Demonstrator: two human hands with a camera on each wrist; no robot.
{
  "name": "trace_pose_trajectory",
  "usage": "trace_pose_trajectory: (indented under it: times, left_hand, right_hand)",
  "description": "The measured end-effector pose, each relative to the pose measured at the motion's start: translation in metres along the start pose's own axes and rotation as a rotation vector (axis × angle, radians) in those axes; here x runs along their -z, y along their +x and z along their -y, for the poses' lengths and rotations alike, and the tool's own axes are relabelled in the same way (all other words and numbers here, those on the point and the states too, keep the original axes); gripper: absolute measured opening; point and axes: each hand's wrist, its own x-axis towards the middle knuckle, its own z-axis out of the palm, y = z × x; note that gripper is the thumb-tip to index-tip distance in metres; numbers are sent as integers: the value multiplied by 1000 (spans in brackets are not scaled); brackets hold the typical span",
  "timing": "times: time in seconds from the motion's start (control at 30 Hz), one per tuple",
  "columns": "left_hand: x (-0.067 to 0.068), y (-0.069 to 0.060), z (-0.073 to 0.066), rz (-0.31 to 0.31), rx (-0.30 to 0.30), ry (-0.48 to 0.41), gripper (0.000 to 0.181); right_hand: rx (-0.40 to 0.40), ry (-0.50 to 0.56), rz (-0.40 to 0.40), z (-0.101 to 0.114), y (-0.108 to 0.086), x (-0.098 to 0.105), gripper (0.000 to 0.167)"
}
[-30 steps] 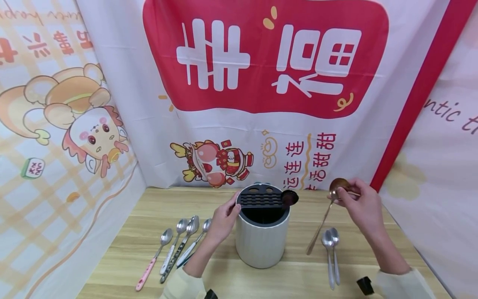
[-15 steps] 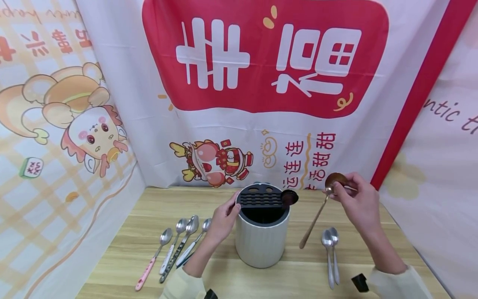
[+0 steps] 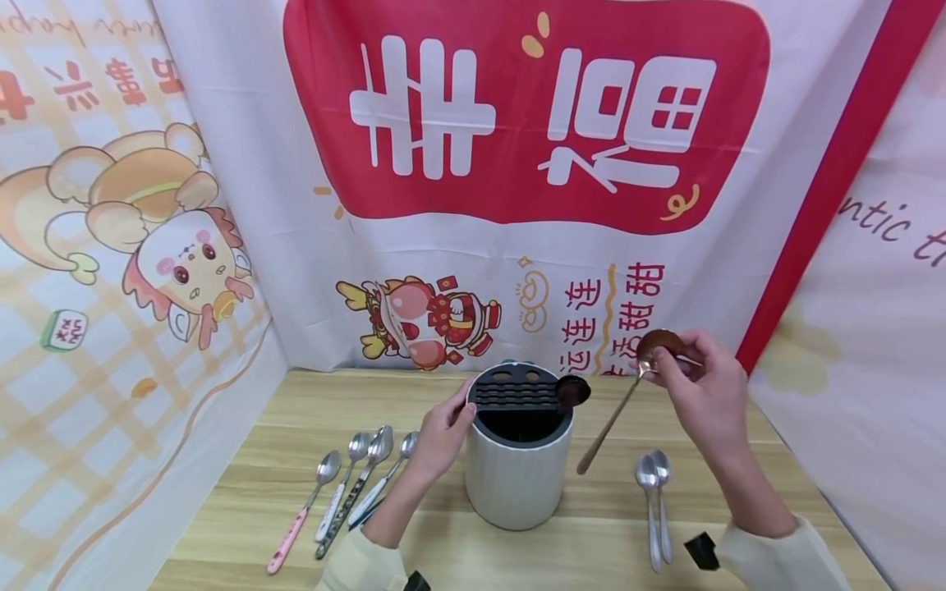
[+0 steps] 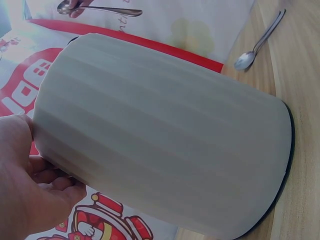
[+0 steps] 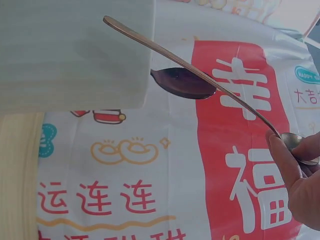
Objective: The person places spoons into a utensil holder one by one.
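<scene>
A pale ribbed utensil holder (image 3: 517, 484) with a black slotted top stands upright on the table. My left hand (image 3: 441, 433) grips its upper left side, thumb near the rim; the left wrist view shows the fingers curled against the wall. Up to the right of the holder, my right hand (image 3: 705, 394) pinches a long bronze-coloured spoon (image 3: 613, 425) by its bowl. The handle slants down and left, its end in the air beside the holder. A dark spoon (image 3: 573, 391) sticks out of the top at the right; its handle is hidden inside.
Two silver spoons (image 3: 648, 476) lie side by side on the wooden table (image 3: 606, 550) at the right. Left of the holder lie several more, including a pink-handled spoon (image 3: 299, 525); my left forearm partly covers one. A printed cloth (image 3: 414, 246) hangs behind the table.
My right hand has moved left and slightly up, carrying the bronze-coloured spoon; its handle end has swung up and left, closer to the holder. The left hand and holder have stayed put.
</scene>
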Motion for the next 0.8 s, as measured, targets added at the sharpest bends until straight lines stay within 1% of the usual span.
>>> trace_pose_trajectory:
  times: [0.07, 0.27, 0.4, 0.6, 0.8]
  left_hand:
    - [0, 0, 0, -1, 8, 0, 52]
    - [0, -1, -1, -1, 6, 2, 52]
    - [0, -2, -2, 5, 6, 0, 53]
    - [0, 0, 0, 6, 9, 2, 51]
    - [0, 0, 2, 8, -8, 3, 52]
  right_hand:
    - [-5, 10, -10, 4, 1, -1, 17]
    - [-1, -23, -39, 16, 2, -6, 18]
    - [31, 1, -54, 21, 4, -9, 18]
    - [100, 45, -80, 25, 8, -14, 18]
    - [150, 72, -114, 27, 11, -21, 18]
